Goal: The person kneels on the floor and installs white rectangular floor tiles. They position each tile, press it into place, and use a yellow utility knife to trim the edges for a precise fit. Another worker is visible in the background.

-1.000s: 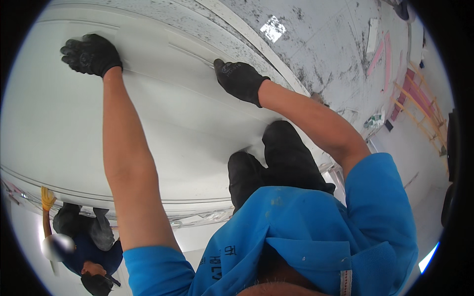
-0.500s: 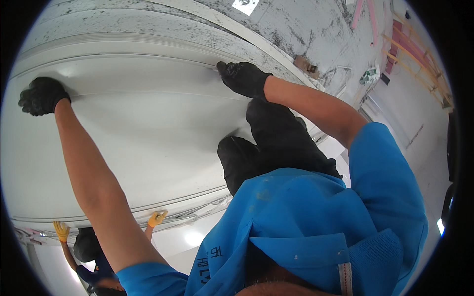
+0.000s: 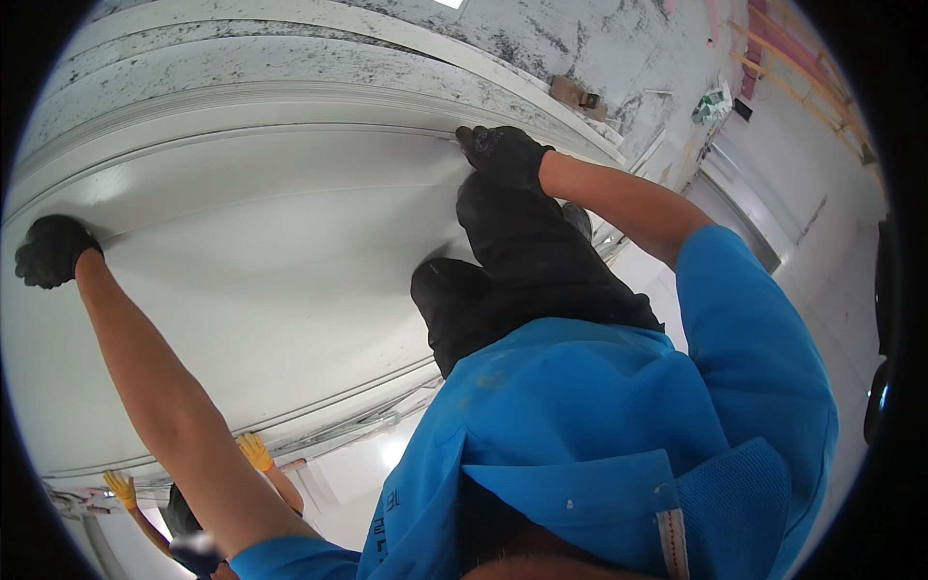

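White panel [image 3: 242, 319]: long axis running left to right.
My left grip [image 3: 56, 253]: black-gloved fingers curled over the panel's left side; any hold, I cannot tell.
My right grip [image 3: 505, 157]: nearer the panel's upper edge, fingers bent there; panel stretches leftward; closure hidden.
Co-worker's yellow gloves [image 3: 255, 451]: along the lower edge.

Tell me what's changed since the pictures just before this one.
In the view, the black-gloved left grip has moved left and down; the right grip has shifted slightly right. A co-worker's second yellow glove, not visible a second ago, now shows at the near edge of the white panel. The camera's view shifted too. Both black gloves stay at the panel.
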A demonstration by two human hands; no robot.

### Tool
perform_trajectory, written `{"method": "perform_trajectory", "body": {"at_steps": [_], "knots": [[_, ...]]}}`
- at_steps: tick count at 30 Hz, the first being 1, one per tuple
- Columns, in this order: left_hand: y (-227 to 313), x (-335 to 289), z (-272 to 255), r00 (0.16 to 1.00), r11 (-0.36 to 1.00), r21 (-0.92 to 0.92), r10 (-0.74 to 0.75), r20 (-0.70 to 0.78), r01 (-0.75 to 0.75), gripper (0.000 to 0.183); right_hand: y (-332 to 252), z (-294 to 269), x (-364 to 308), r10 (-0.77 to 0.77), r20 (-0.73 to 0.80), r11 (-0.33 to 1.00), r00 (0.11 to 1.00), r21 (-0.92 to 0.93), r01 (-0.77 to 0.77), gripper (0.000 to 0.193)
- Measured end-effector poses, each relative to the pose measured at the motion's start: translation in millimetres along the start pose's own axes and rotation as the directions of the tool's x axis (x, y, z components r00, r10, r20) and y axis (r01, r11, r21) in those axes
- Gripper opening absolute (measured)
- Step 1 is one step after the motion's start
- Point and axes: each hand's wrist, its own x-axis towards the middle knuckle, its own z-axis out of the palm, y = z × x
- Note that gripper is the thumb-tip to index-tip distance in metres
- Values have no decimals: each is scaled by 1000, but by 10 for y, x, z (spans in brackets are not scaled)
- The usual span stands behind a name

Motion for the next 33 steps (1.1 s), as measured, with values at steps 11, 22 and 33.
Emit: {"method": "perform_trajectory", "body": {"at_steps": [11,22,33], "knots": [[-21,-28,193,999,996,77,38,-18,-36,38,141,372,-337,113,58,986,992,114,-119,48],[221,-112,-218,998,1000,-5,16,58,-16,41,377,664,-854,246,183,940,952,195,-280,28],[217,-731,-1513,982,686,-711,-184,36,155,54,-421,-1390,1886,150,-479,767,865,608,204,21]]}}
